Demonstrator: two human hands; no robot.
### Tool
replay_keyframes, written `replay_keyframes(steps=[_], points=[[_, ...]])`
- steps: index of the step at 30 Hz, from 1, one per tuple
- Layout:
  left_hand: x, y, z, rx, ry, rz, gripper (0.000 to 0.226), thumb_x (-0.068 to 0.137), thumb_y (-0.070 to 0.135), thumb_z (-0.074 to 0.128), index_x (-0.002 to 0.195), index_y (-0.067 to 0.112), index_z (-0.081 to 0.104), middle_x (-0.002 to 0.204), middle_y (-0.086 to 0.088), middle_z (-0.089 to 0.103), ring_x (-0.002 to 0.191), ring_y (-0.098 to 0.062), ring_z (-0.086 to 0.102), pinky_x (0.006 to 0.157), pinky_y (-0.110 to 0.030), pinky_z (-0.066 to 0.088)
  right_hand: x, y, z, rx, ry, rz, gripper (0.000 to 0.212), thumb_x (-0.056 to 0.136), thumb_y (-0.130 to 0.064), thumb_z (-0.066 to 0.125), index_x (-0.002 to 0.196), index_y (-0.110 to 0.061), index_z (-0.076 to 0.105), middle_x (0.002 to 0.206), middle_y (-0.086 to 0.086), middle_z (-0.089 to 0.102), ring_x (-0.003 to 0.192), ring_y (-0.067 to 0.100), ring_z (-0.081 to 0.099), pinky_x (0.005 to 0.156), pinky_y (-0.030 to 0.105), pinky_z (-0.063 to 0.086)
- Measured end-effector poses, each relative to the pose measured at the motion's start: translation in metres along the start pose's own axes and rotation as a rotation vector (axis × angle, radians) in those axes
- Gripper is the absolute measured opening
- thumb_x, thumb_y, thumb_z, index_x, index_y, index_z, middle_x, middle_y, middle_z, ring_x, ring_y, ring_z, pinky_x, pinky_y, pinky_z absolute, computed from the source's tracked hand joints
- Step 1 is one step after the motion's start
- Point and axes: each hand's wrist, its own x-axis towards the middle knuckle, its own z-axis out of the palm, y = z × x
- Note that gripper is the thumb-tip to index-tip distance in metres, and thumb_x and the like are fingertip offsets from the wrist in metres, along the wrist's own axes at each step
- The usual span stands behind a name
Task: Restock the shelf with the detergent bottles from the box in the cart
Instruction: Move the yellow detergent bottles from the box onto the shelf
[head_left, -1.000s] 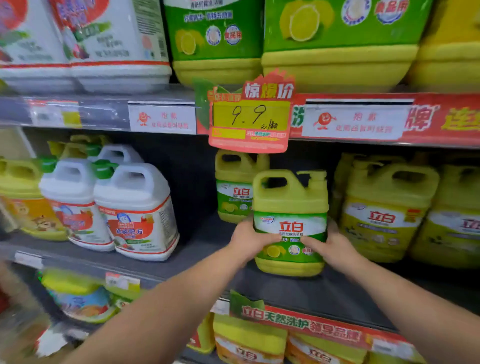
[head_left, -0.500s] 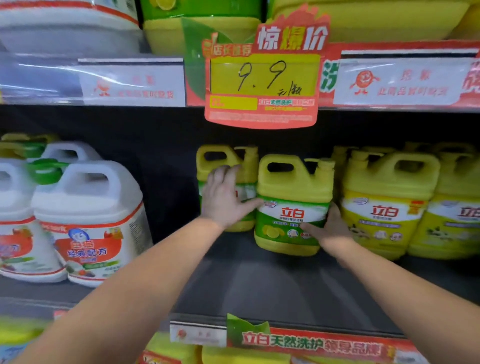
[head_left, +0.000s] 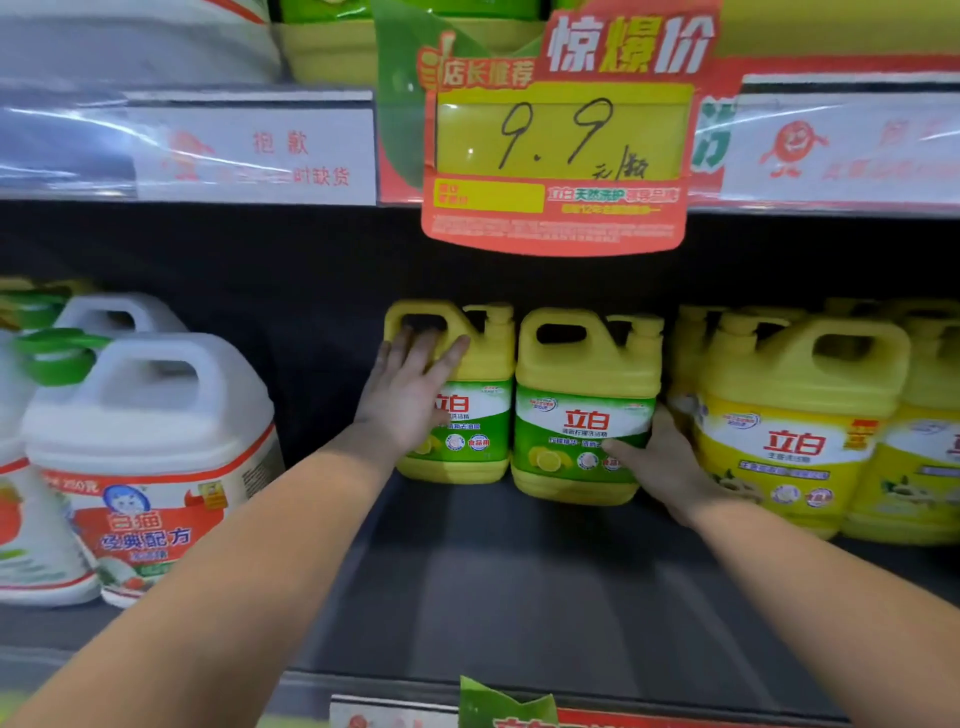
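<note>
Task thing: yellow plastic jug-shaped detergent bottle with green-and-white label, moulded handle and pump cap, the right green-label bottle (head_left: 584, 395). It stands upright, deep on the dark grey shelf board (head_left: 519, 582), below the red-and-yellow 9.9 price sign (head_left: 561, 135).
Neighbour: matching left green-label bottle (head_left: 491, 364), just beside it and set slightly further back. Cannot tell if the two touch.
Left hand (head_left: 410, 400): flat on the front of the left green-label bottle. Fingers are straight and spread, with the tips at the handle hole. It presses and grips nothing.
Right hand (head_left: 662, 457): holds the lower right corner of the right green-label bottle, thumb laid across the label front. The other fingers are hidden round the side, in the gap next to the yellow-label bottles (head_left: 795, 415).
Step, judged: seating and squaring the two bottles in the row, faces forward.
Handling, judged: looks full, so heavy. Walls are stiff and the label film is glossy, so probably slick.
Where to hold, judged: through the moulded handle to lift, with the other palm low on the body or under the base. To slide it, push low so it doesn't tip. Not by the pump cap.
Risk, judged: a high push could rock it into its neighbours.
Other stock: white plastic jugs with green caps (head_left: 150, 415), well apart at left.
</note>
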Motion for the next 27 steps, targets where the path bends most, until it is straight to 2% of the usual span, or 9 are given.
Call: replay_keyframes(steps=[4, 9, 13, 18, 22, 24, 27], points=[[0.001, -0.003, 0.000, -0.036, 0.010, 0.008, 0.096, 0.080, 0.035, 0.069, 0.150, 0.032, 0.004, 0.156, -0.008, 0.013, 0.144, -0.036, 0.004, 0.116, -0.051, 0.005, 0.010, 0.000, 0.001, 0.016, -0.037, 0.034, 0.061, 0.080, -0.008, 0.071, 0.133, -0.011, 0.041, 0.127, 0.009, 0.057, 0.106, 0.015, 0.051, 0.090, 0.029, 0.041], [0.000, -0.003, 0.006, -0.039, 0.046, 0.001, 0.094, 0.079, 0.035, 0.070, 0.150, 0.031, 0.009, 0.156, -0.009, 0.015, 0.144, -0.036, 0.004, 0.116, -0.052, 0.005, 0.016, 0.001, 0.007, 0.002, -0.020, 0.065, 0.064, 0.082, -0.010, 0.069, 0.137, -0.011, 0.036, 0.131, 0.011, 0.055, 0.121, 0.025, 0.051, 0.102, 0.038, 0.042], [0.001, -0.008, 0.008, -0.057, 0.043, 0.023, 0.092, 0.079, 0.034, 0.071, 0.150, 0.030, 0.012, 0.156, -0.010, 0.016, 0.144, -0.035, 0.005, 0.115, -0.053, 0.004, 0.021, 0.000, 0.009, -0.012, -0.042, 0.080, 0.066, 0.084, -0.011, 0.068, 0.139, -0.010, 0.032, 0.132, 0.011, 0.053, 0.122, 0.025, 0.049, 0.101, 0.037, 0.040], [0.004, -0.011, 0.007, -0.042, 0.007, 0.029, 0.092, 0.080, 0.034, 0.069, 0.150, 0.030, 0.009, 0.157, -0.010, 0.014, 0.145, -0.034, 0.001, 0.115, -0.054, 0.005, 0.026, 0.001, 0.012, -0.039, -0.033, 0.105, 0.066, 0.083, -0.011, 0.069, 0.139, -0.010, 0.033, 0.132, 0.012, 0.053, 0.122, 0.028, 0.049, 0.102, 0.038, 0.040], [0.001, -0.004, 0.004, -0.017, -0.038, -0.026, 0.092, 0.083, 0.034, 0.065, 0.150, 0.033, 0.002, 0.158, -0.008, 0.005, 0.145, -0.034, -0.005, 0.115, -0.054, 0.004, 0.026, -0.003, 0.014, -0.111, -0.007, 0.114, 0.068, 0.082, -0.014, 0.071, 0.138, -0.008, 0.033, 0.134, 0.014, 0.052, 0.124, 0.029, 0.047, 0.101, 0.035, 0.038], [-0.002, 0.002, 0.002, -0.012, -0.050, -0.062, 0.091, 0.084, 0.034, 0.063, 0.150, 0.032, 0.001, 0.157, -0.009, 0.001, 0.144, -0.035, -0.007, 0.114, -0.056, 0.005, 0.022, -0.009, 0.016, -0.179, 0.011, 0.116, 0.078, 0.081, -0.017, 0.072, 0.142, -0.006, 0.026, 0.139, 0.015, 0.047, 0.128, 0.030, 0.044, 0.104, 0.037, 0.037], [-0.010, 0.014, -0.007, -0.005, -0.073, -0.087, 0.089, 0.084, 0.039, 0.061, 0.150, 0.027, 0.003, 0.157, -0.011, -0.001, 0.143, -0.039, -0.005, 0.114, -0.057, 0.006, 0.008, -0.027, 0.017, -0.296, 0.019, 0.112, 0.100, 0.080, -0.022, 0.072, 0.150, -0.008, 0.002, 0.149, 0.019, 0.026, 0.134, 0.034, 0.036, 0.108, 0.038, 0.032]])
